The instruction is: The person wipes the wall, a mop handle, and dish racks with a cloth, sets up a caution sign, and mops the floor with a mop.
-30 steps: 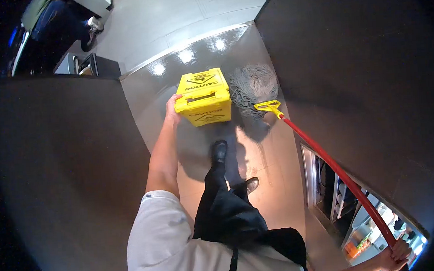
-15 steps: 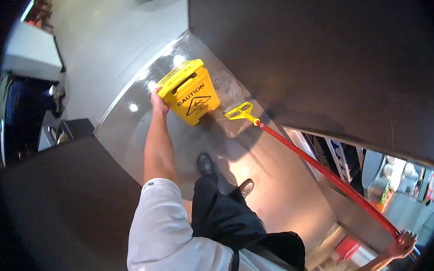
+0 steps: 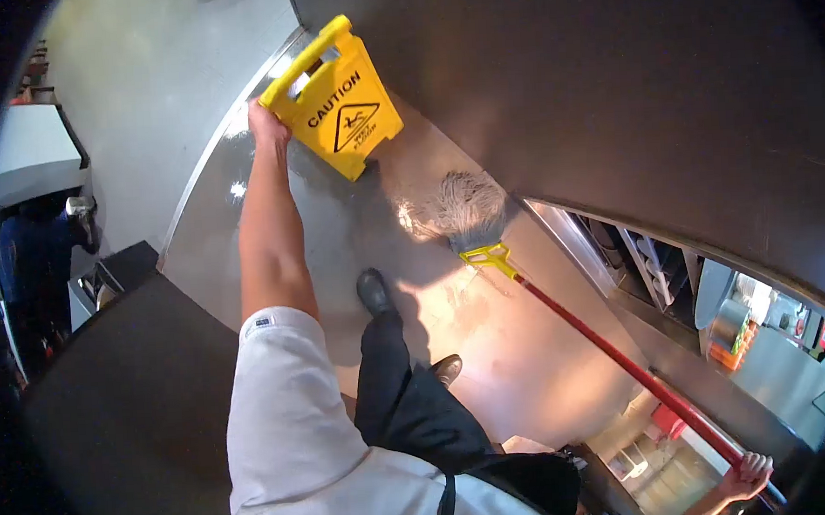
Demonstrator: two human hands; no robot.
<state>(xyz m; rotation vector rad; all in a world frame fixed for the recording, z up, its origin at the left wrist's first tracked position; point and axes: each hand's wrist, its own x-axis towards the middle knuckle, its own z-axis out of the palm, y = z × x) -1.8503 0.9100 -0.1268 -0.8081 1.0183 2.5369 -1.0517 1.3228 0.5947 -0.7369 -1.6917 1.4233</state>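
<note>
My left hand (image 3: 269,127), at the end of an outstretched arm, grips the upper left edge of a yellow wet floor sign (image 3: 341,103). The sign is tilted, and its black "CAUTION" lettering faces me. At lower right my right hand (image 3: 749,476) is wrapped round the red handle of a mop (image 3: 613,354). The mop's yellow clamp and grey string head (image 3: 470,206) lie on the floor, near the base of the dark wall.
The floor (image 3: 521,364) is shiny and looks wet near the sign. Dark walls stand on the right (image 3: 627,88) and the lower left (image 3: 130,393). A metal threshold strip (image 3: 190,190) crosses the floor at upper left. Shelving (image 3: 651,264) shows through an opening at right.
The sign has moved up and left with my left hand, showing more of its face. The mop head has come into full view, with the clamp shifted down and right.
</note>
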